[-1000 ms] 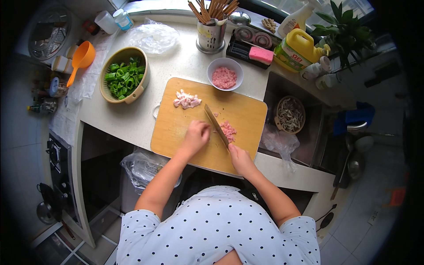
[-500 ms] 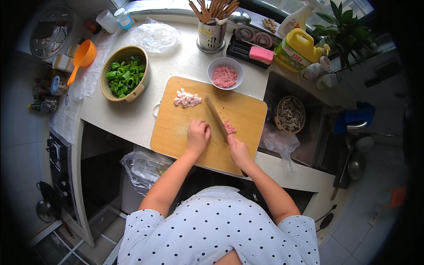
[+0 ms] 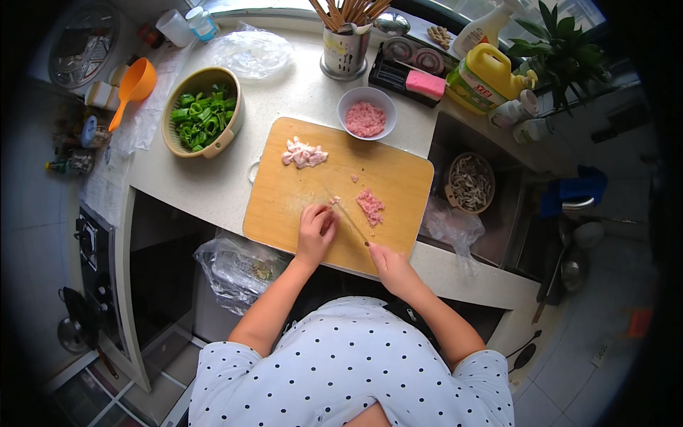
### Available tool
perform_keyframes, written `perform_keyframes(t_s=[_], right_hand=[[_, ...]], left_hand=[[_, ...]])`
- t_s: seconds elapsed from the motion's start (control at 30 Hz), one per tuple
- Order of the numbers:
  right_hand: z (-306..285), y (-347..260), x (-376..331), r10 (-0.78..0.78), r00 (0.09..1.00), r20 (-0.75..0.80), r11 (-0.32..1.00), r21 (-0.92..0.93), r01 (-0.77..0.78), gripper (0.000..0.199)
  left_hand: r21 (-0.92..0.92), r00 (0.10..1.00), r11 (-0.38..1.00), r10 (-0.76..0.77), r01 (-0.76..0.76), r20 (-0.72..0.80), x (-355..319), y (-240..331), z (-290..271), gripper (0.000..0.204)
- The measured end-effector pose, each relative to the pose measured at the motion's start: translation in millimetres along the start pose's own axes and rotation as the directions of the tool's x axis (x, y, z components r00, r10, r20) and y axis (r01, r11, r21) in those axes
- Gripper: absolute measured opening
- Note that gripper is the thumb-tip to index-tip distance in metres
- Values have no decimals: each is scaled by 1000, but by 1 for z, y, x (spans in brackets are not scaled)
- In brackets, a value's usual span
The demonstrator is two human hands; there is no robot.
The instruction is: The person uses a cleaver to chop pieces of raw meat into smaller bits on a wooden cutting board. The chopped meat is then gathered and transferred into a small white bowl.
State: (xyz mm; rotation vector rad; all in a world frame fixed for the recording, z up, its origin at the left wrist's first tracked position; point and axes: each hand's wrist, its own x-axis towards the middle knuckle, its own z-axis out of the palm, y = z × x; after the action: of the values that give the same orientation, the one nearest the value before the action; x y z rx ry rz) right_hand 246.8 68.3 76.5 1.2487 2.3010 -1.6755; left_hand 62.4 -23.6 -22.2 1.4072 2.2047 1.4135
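Observation:
My right hand [image 3: 393, 269] grips a kitchen knife [image 3: 352, 222] by its handle, low on the wooden cutting board [image 3: 284, 203]. The blade is seen nearly edge-on, pointing up and left. Close to the blade's left side is my left hand [image 3: 315, 231], fingers loosely bent with a gap at the thumb. A small scrap of meat [image 3: 334, 201] lies by its fingertips. Minced meat [image 3: 370, 207] forms a little pile right of the knife. Pale, fatty meat pieces [image 3: 304, 153] lie at the board's upper left. Behind the board, a white bowl [image 3: 388, 108] holds pink mince [image 3: 365, 119].
A beige basket [image 3: 168, 128] of chopped green peppers [image 3: 205, 122] stands left of the board. Chopsticks fill a metal holder [image 3: 344, 53] at the back. The sink [image 3: 442, 146] on the right contains a bowl of small fish [image 3: 471, 183]. A plastic bag [image 3: 455, 226] hangs over its edge.
The knife has come down and left, turning nearly edge-on and uncovering the mince pile. My left hand's fingers have loosened, and a meat scrap now shows near them.

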Motion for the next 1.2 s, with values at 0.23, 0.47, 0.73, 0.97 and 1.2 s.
perform_keyframes(t_s=[0.23, 0.47, 0.73, 0.97, 1.2], right_hand=[[-7, -1, -8, 8, 997, 81, 966, -258, 13, 42], [27, -19, 52, -92, 990, 106, 957, -265, 117, 42], [-19, 9, 33, 57, 998, 17, 995, -87, -55, 43], [-23, 0, 16, 44, 999, 24, 998, -52, -43, 41], [-11, 8, 17, 38, 995, 87, 982, -188, -21, 40]], left_hand=[[21, 1000, 999, -25, 25, -11, -7, -4, 4, 34], [147, 996, 987, 77, -70, -39, -10, -16, 10, 34], [-4, 999, 1000, 29, -29, -26, 23, -1, 24, 13], [-5, 997, 998, 64, -65, -48, 15, 7, 12, 18], [62, 999, 997, 41, -41, -1, 9, -8, 22, 32]])
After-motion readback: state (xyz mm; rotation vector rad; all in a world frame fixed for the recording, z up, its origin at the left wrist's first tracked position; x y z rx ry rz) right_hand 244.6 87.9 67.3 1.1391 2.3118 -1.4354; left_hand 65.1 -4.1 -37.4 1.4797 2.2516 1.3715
